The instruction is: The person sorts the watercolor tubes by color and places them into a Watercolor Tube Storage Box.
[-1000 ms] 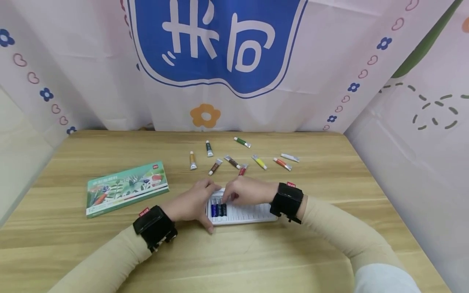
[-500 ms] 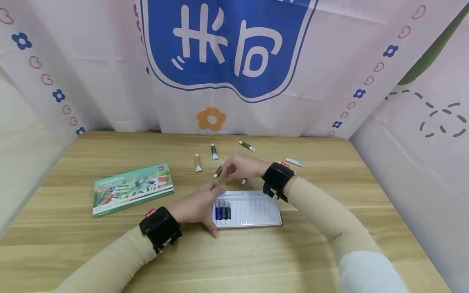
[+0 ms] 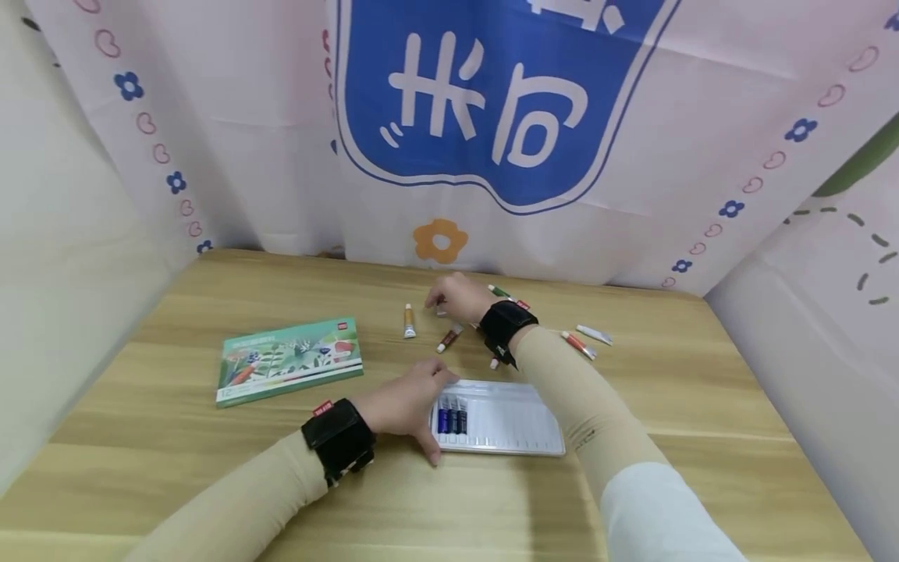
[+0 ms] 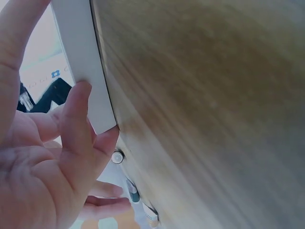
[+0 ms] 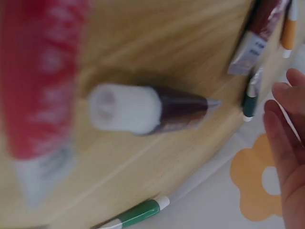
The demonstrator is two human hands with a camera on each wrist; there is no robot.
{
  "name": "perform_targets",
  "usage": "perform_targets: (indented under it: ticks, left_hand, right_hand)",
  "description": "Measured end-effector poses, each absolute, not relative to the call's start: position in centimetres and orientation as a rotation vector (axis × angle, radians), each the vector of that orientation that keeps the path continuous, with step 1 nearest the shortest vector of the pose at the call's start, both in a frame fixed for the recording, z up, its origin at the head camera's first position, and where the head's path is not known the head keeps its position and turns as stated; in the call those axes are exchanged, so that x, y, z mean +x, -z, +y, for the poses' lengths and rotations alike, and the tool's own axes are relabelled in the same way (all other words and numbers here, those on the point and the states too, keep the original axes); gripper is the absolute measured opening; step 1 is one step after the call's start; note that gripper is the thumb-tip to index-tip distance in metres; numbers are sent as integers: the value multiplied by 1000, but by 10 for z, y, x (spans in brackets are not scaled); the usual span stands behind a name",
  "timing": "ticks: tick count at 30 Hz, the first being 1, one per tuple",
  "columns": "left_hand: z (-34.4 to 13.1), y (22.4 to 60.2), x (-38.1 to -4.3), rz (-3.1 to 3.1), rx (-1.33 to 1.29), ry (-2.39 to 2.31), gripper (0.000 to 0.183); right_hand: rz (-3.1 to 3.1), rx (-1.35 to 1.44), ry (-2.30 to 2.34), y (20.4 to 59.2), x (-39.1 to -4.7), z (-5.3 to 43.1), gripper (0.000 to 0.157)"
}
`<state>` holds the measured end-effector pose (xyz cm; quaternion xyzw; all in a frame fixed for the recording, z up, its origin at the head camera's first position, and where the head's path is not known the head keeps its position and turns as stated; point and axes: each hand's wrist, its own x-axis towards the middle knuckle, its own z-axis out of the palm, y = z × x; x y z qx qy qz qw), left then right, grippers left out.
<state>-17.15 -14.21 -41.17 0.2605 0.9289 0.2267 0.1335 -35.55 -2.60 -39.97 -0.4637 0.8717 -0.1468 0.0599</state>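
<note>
My left hand (image 3: 407, 402) grips the left end of a white plastic tray (image 3: 516, 425), thumb at its near edge and fingers at its far edge. At that end, dark blue and black paint tubes (image 3: 453, 417) lie side by side in the slots. My right hand (image 3: 460, 298) reaches over loose tubes at the back of the table. In the right wrist view its fingertips are close to a dark green paint tube (image 5: 250, 101), with a small gap between. A brown tube (image 5: 183, 109) and a red tube (image 5: 40, 81) lie nearer that camera.
Ochre (image 3: 409, 321), brown (image 3: 449, 338), green (image 3: 499, 292), orange-red (image 3: 579, 345) and white (image 3: 594, 335) tubes lie scattered behind the tray. A green illustrated paint box (image 3: 291, 361) sits on the left. A printed curtain (image 3: 281, 172) borders the table's far edge.
My right hand has left the tray's tubes and moved away over the loose tubes, toward the back. The left hand stays on the tray. The head view has shifted.
</note>
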Motion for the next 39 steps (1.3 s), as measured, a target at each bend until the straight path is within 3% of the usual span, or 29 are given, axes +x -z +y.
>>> perform_targets:
  ticks: [5,12,24,39]
  left_hand:
    - [-132,416,-174,2682,781,-622,114]
    - [-131,414,-173,2685,778,-635,116]
    - [-142,414,-172,2690,729,-643,116]
    - [-141,408,-169,2681,677,-619,117]
  right_hand:
    - [2633,-1459,407,407,-361,-16,35]
    - [2647,-1508,368,408,-362,-12,20]
    - [2598,-1435,232,403,-363,-20,29]
    - [2552,-1378,243,388,-343,-7,29]
